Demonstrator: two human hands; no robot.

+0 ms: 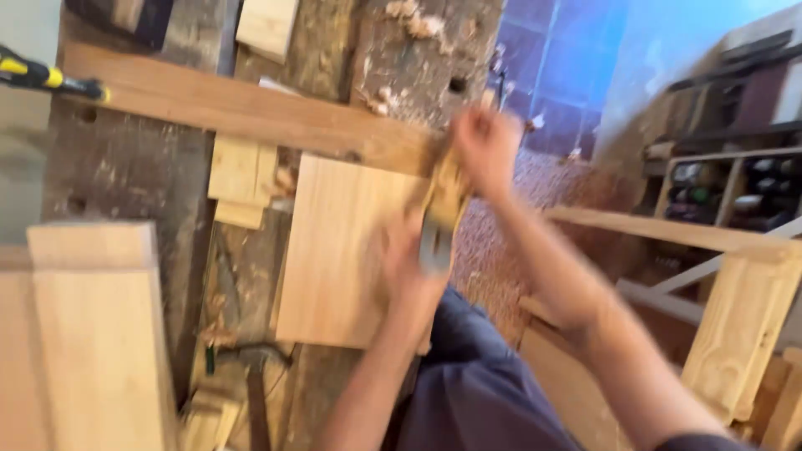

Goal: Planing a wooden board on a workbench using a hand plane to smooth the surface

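Note:
A pale square wooden board (338,250) lies flat on a rough, worn workbench (125,167). Along its right edge sits a hand plane (440,213) with a wooden body and a grey metal part. My right hand (486,146) grips the plane's far end, near a long brown plank (242,108) that crosses the bench. My left hand (409,267) holds the plane's near end and rests on the board's right edge. Both hands are motion-blurred.
Pale boards (92,334) are stacked at the near left, smaller offcuts (242,179) by the plank. A yellow-and-black tool handle (42,77) pokes in at far left. Wood shavings cover the floor (501,259) to the right, beside shelves (735,184) and a carved wooden piece (739,326).

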